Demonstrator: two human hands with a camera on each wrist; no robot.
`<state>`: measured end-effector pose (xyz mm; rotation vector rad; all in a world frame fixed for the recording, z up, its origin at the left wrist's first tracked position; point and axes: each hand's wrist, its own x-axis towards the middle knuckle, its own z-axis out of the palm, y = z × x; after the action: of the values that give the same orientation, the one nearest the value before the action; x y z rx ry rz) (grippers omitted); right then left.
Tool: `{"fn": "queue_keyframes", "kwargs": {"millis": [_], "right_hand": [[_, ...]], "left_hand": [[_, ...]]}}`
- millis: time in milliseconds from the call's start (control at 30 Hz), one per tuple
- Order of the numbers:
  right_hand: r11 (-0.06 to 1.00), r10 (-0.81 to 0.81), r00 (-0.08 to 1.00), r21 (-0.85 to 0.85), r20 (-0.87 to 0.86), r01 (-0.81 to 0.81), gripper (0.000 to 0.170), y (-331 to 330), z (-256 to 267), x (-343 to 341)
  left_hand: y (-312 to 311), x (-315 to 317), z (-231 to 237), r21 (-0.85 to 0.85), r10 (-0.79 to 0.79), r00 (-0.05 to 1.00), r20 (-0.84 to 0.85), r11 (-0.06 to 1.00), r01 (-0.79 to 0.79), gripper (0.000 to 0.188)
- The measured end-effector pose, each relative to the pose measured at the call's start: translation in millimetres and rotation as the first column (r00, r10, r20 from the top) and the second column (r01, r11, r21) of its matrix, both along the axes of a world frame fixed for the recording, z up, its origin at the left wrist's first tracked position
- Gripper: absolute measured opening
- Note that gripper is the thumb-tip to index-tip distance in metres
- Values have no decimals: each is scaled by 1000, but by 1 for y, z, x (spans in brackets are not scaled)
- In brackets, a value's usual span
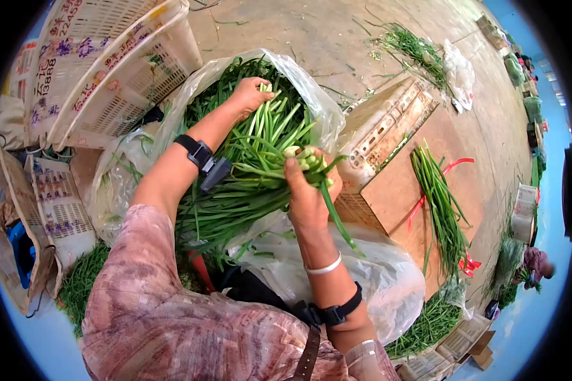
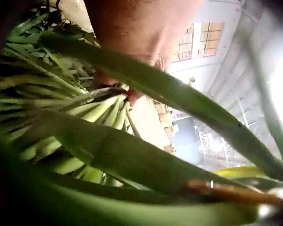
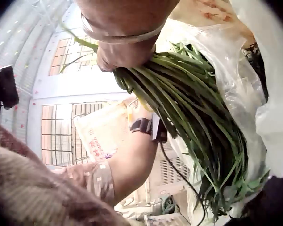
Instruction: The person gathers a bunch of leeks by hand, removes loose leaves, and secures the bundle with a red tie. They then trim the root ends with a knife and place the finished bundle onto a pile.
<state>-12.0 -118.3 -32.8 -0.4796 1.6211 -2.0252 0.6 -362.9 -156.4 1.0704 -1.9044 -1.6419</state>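
Observation:
Garlic chives [image 1: 279, 120] with pale stalk ends and long flat leaves fill a clear plastic bag [image 1: 324, 108] in front of the person. At the far side of the bag, the left hand [image 1: 249, 96] pinches stalk ends with curled fingers; leaves partly cover this hand in the left wrist view. Closer to the body, the right hand [image 1: 313, 190] grips a bunch of chives [image 3: 179, 99], its thumb lying along the pale ends. The leaves of this bunch trail down over the bag, and one long leaf hangs beside the right wrist.
To the right, a tied-looking chive bundle [image 1: 440, 209] and red ties [image 1: 457, 164] lie on a brown board [image 1: 394, 197]. A dirty white crate [image 1: 381, 127] stands beside it. Printed plastic crates [image 1: 127, 82] lean at left. Loose greens [image 1: 413, 51] lie on the concrete floor.

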Motion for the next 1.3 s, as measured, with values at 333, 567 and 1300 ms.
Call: {"fn": "queue_keyframes", "kwargs": {"millis": [333, 567, 1300], "right_hand": [[999, -9, 1000, 49, -28, 10, 26, -17, -34, -18], [996, -58, 975, -52, 215, 70, 25, -24, -39, -31], [992, 68, 991, 117, -115, -54, 39, -20, -31, -14]], "left_hand": [[54, 11, 41, -269, -368, 659, 655, 702, 660, 122], [66, 32, 87, -287, -259, 962, -91, 931, 224, 59], [60, 51, 68, 21, -305, 944, -123, 951, 309, 54]]}}
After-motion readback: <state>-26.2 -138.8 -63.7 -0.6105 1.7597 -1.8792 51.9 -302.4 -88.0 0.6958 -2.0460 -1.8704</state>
